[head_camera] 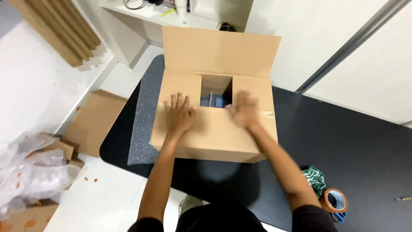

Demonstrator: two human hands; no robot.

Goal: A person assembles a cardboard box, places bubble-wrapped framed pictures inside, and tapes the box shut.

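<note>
Both hands press flat on a cardboard box's flaps.

The cardboard box (214, 129) sits mid-bench on bubble wrap (143, 124); left hand (179, 115) and right hand (244, 111) lie open-palmed, gripping nothing, holding the near flaps down. The far flap (219, 51) stands upright. Tape roll (334, 199) lies near right on the black bench (352, 141).

A packing room: cardboard box (214, 124), tape roll (334, 200), bubble wrap (143, 124) on black table (343, 146).

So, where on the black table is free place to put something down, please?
The black table is bare to the right of the cardboard box, up to the tape roll and green cloth at the near edge. The left side is crowded: bubble wrap fills it. Both the left hand and the right hand press the box flaps.
</note>
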